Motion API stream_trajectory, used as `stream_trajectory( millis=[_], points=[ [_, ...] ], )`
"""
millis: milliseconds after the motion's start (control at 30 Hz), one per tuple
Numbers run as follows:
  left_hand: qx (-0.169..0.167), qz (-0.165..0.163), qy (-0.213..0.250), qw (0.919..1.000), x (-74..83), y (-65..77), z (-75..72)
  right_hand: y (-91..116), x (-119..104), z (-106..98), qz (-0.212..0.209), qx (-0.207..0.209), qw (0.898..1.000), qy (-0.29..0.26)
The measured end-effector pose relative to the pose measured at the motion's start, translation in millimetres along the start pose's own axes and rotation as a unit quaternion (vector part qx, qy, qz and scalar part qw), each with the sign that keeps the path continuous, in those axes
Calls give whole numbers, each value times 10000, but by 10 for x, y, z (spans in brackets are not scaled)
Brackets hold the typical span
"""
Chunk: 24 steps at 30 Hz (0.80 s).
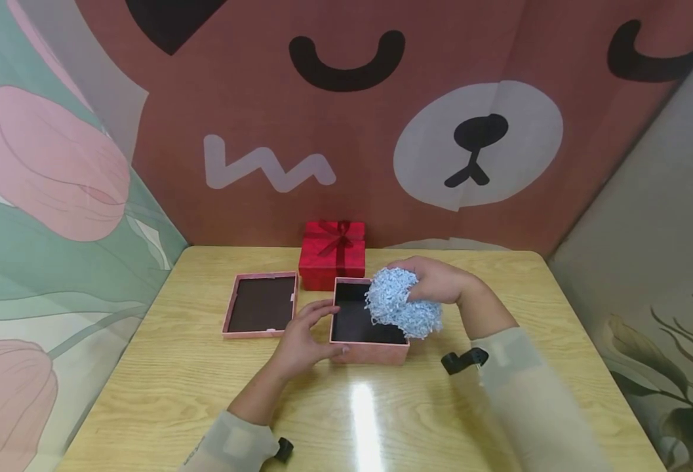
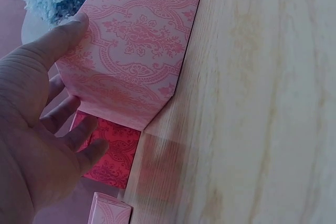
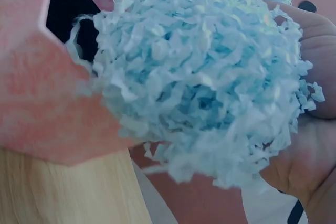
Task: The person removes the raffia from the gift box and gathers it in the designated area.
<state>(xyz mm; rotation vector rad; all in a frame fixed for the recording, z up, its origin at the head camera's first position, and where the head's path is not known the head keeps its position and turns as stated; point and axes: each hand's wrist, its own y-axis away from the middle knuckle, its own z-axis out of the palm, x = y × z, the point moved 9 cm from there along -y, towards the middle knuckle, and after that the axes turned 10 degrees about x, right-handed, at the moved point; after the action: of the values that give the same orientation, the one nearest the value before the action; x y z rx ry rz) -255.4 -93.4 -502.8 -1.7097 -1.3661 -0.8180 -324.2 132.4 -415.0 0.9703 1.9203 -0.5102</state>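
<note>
My right hand (image 1: 437, 278) grips a fluffy bundle of light blue shredded paper (image 1: 396, 295) over the right side of the pink gift box (image 1: 376, 354). In the right wrist view the crinkled shredded paper (image 3: 205, 82) fills the middle, and its strands overlap the box wall (image 3: 58, 103). The gift box stands upright without its lid, its dark inside showing on the left. My left hand (image 1: 299, 337) holds the box at its left side, fingers at the rim and thumb at the front corner. The left wrist view shows the thumb against the box's patterned wall (image 2: 142, 30).
Left of the box, the pink lid (image 1: 260, 305) lies with its dark inside facing up. Behind the box stands a red gift box (image 1: 331, 255) with a ribbon bow. The wooden table (image 1: 175, 380) meets a printed bear backdrop (image 1: 358, 118) at the back.
</note>
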Motion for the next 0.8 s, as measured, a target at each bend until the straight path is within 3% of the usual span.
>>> stream_trajectory(
  millis=[233,500,800],
  points=[
    [-47,-116,-9,9999,-34,-9,7,109,199,-205,376,267,9986,-261],
    [-54,104,84,9999,-19,-14,11,233,450,-342,500,546,9965,-401],
    [-57,41,87,9999,-18,-4,-2,405,812,-544,1000,1165,9881,-122]
  ],
)
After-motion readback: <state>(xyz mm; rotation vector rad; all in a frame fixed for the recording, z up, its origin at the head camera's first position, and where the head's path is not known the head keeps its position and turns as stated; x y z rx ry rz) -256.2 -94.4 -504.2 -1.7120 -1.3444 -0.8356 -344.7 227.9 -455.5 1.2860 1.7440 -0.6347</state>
